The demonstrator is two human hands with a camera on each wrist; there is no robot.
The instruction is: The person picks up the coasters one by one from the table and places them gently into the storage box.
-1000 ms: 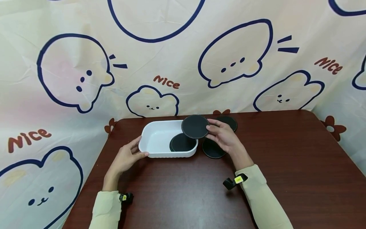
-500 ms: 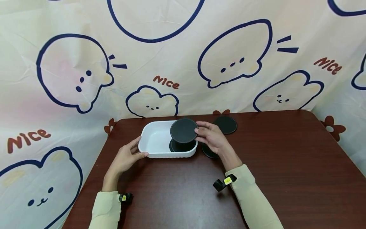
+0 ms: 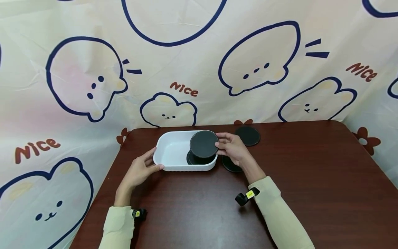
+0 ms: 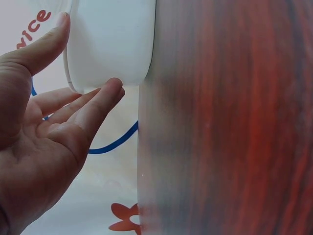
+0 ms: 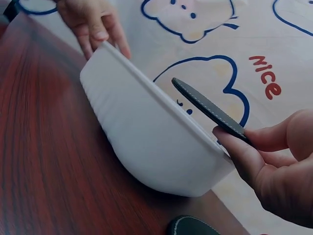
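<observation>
In the head view my right hand (image 3: 233, 149) pinches a round black coaster (image 3: 203, 144) by its right edge. The coaster is over the right half of a white rectangular dish (image 3: 169, 148). Seen edge-on in the right wrist view, the held coaster (image 5: 208, 108) shows pale stitching and tilts above the rim. Beneath it, partly hidden, at least one more black coaster (image 3: 190, 159) lies in the dish. My left hand (image 3: 140, 169) holds the dish's left end, thumb at the front corner and fingers along the side.
Two black coasters lie on the brown table (image 3: 199, 207) right of the dish: a far coaster (image 3: 247, 135) near the back edge, and a near coaster (image 3: 230, 165) partly behind my right hand. A printed cloth (image 3: 199, 69) hangs behind the table.
My right hand has carried the coaster left, from the dish's right edge to over the coaster inside, and slightly lower. My left hand has stayed on the dish. The head view has shifted slightly.
</observation>
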